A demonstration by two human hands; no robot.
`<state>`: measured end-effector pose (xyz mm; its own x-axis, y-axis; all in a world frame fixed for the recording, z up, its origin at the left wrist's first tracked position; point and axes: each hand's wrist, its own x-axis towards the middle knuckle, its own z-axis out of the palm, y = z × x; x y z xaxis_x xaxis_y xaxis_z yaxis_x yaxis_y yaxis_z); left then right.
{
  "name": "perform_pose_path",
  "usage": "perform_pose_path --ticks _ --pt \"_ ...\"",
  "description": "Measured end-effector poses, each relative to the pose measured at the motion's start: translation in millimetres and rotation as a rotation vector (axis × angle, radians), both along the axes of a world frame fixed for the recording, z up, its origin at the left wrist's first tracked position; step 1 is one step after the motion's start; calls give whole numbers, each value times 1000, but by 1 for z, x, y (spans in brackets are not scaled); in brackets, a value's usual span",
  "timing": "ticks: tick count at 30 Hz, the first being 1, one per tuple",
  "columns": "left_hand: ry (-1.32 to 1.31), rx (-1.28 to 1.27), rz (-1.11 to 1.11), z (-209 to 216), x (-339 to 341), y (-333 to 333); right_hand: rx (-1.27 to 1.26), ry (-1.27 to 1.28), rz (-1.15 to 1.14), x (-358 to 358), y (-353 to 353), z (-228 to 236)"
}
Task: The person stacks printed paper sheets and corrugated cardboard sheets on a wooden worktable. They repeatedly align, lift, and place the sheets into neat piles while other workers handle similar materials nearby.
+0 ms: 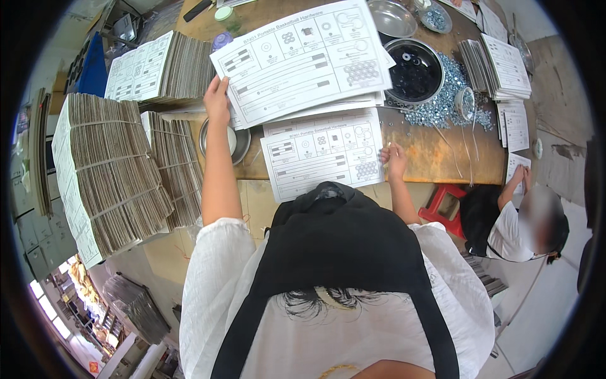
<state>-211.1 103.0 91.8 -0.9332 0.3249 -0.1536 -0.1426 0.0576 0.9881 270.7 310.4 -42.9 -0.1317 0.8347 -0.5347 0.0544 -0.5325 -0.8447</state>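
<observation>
My left hand (218, 102) is closed on the left edge of a large printed card (303, 63), raised and tilted over the table. It has pictures of hardware parts in ruled boxes. More cards lie beneath it, their edges showing. Close to my body, a second printed card (322, 155) of the same design hangs over the table's front edge. My right hand (394, 161) pinches that card's right edge between thumb and fingers. A round metal dish (242, 151) with something white in it sits beside my left forearm, partly covered.
Bundled cards (117, 170) are stacked high at the left, with another stack (183, 66) behind. A black-filled bowl (413, 71) and loose bluish metal pieces (442, 104) lie right, near more cards (505, 66). A co-worker (514, 227) sits at the right by a red stool (444, 208).
</observation>
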Motion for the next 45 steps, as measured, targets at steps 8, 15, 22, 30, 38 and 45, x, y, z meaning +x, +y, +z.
perform_pose_path --ticks 8,15,22,30,38,45 --pt "342 -605 -863 23 221 21 563 -219 589 -50 -38 48" --pt "529 -692 -1099 -96 269 1 563 -306 713 -115 -61 23" --pt "461 -697 -1086 -101 270 7 926 -451 767 -117 -69 5" --pt "421 -824 -1079 -98 274 17 873 -514 813 -116 -82 3" --pt "428 -844 -1061 -100 277 16 666 -437 698 -109 -82 18" --pt "429 -877 -1049 -95 278 21 707 -520 705 -116 -78 15"
